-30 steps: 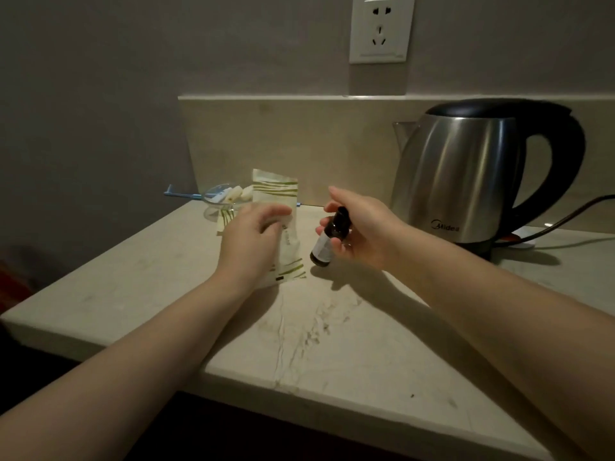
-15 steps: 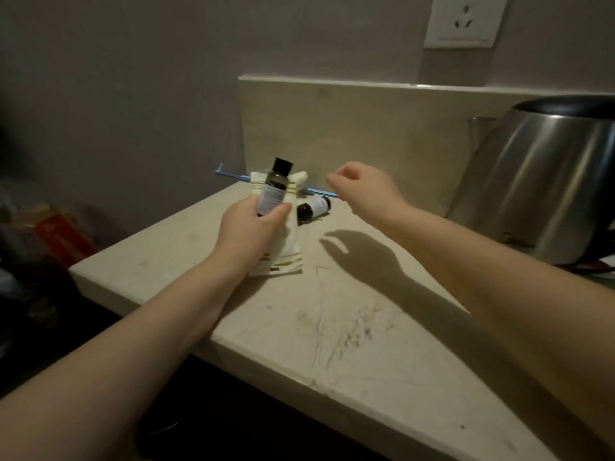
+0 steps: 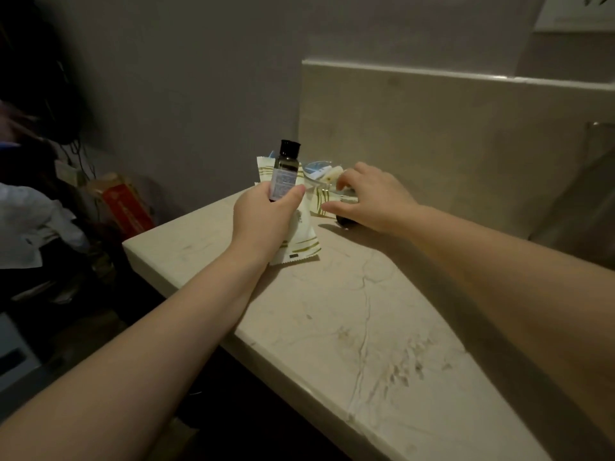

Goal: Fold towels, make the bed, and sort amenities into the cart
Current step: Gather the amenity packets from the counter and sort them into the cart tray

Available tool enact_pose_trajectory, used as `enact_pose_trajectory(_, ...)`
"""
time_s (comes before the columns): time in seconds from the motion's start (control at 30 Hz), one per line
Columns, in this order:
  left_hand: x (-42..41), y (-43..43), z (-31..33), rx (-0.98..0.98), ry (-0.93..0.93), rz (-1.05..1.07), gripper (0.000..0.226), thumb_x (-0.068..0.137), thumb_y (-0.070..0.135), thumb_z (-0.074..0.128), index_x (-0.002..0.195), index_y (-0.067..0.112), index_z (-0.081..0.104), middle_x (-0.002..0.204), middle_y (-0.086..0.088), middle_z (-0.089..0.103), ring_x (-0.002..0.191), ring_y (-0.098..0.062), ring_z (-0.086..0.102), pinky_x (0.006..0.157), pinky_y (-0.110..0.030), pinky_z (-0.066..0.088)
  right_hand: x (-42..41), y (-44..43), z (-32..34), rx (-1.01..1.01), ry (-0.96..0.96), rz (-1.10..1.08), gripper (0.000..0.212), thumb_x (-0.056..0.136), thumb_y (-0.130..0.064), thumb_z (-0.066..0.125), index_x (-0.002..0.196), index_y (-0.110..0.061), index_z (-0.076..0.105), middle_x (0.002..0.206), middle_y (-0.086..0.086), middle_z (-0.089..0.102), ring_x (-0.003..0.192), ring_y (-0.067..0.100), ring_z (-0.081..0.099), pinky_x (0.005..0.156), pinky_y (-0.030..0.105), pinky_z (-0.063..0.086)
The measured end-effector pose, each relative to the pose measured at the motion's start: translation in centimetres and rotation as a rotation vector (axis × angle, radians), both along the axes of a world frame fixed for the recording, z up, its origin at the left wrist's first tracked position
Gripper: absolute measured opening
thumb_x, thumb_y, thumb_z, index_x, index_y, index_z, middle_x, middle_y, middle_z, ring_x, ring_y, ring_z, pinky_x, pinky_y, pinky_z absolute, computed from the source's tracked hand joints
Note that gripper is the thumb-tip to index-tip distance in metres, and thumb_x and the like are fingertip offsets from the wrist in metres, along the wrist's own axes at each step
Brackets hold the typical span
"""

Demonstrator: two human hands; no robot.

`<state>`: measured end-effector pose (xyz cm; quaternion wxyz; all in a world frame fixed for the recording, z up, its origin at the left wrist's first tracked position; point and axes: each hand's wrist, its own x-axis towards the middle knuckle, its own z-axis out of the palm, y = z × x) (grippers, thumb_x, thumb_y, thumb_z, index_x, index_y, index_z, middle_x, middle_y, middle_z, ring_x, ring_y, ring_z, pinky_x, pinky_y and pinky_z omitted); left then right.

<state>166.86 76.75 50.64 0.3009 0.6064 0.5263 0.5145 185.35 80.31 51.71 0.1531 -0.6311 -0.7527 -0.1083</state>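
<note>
- A red carton (image 3: 123,207) sits low at the far left, beyond the tabletop's edge, blurred in the dim light.
- The left hand (image 3: 266,217) is over the near corner of the tabletop (image 3: 332,311). Its fingers and thumb are clamped round a small bottle (image 3: 284,171), held upright with its dark cap on top, and round a white sachet (image 3: 301,239) with green stripes behind it.
- A clear dish (image 3: 321,169) of small amenities stands just behind, near the wall.
- The right hand (image 3: 374,197) covers a second bottle (image 3: 344,222) lying on the tabletop. Only the bottle's dark end shows, and I cannot tell whether the curled fingers grip it.
- A steel kettle (image 3: 579,194) stands at the right edge.
</note>
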Motion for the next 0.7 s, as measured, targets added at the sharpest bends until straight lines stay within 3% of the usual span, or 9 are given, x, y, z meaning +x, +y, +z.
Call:
enact_pose_trajectory(0.07, 0.1, 0.1, -0.1, 0.006, 0.000, 0.005, 0.030, 0.091, 0.037, 0.058, 0.092, 0.009, 0.067, 0.082, -0.005, 0.062, 0.069, -0.012, 0.050, 0.059, -0.027, 0.040, 0.4, 0.2, -1.2, -0.113, -0.018, -0.012, 0.061, 0.085, -0.071, 0.041, 0.116, -0.021, 0.059, 0.116, -0.001, 0.059, 0.100, 0.017, 0.054, 0.083, 0.037, 0.048)
enact_pose_trajectory(0.17, 0.2, 0.2, -0.1, 0.008, 0.018, 0.012, 0.029, 0.091, 0.038, 0.058, 0.092, 0.010, 0.068, 0.083, -0.004, 0.063, 0.069, -0.011, 0.051, 0.060, -0.027, 0.041, 0.6, 0.2, -1.4, -0.240, 0.055, -0.006, 0.069, 0.083, -0.073, 0.042, 0.135, -0.027, 0.050, 0.130, -0.001, 0.057, 0.112, 0.019, 0.053, 0.085, 0.035, 0.047)
enact_pose_trajectory(0.33, 0.2, 0.1, 0.0, 0.025, 0.008, 0.001, 0.028, 0.091, 0.036, 0.058, 0.089, 0.010, 0.067, 0.074, 0.001, 0.058, 0.067, -0.010, 0.049, 0.058, -0.025, 0.039, 0.1, -2.2, -1.2, -0.219, 0.125, -0.054, 0.060, 0.079, -0.066, 0.057, 0.116, -0.018, 0.062, 0.114, 0.000, 0.058, 0.099, 0.016, 0.054, 0.084, 0.036, 0.049)
enact_pose_trajectory(0.57, 0.0, -1.5, 0.4, -0.007, -0.069, -0.088, 0.030, 0.089, 0.036, 0.060, 0.095, 0.008, 0.068, 0.096, -0.014, 0.068, 0.086, -0.025, 0.061, 0.080, -0.042, 0.050, -0.4, -10.6, -0.6, -0.292, 0.049, -0.134, 0.058, 0.074, -0.075, 0.054, 0.109, -0.030, 0.052, 0.106, -0.005, 0.057, 0.094, 0.013, 0.051, 0.075, 0.032, 0.047)
enact_pose_trajectory(0.7, -0.3, -4.1, 0.3, -0.020, -0.087, -0.182, 0.025, 0.090, 0.037, 0.058, 0.095, 0.014, 0.067, 0.098, -0.010, 0.068, 0.091, -0.025, 0.063, 0.081, -0.041, 0.051, -0.6, -15.1, -0.2, -0.365, 0.191, -0.261, 0.062, 0.071, -0.069, 0.064, 0.112, -0.025, 0.047, 0.104, -0.006, 0.058, 0.089, 0.012, 0.054, 0.077, 0.034, 0.053)
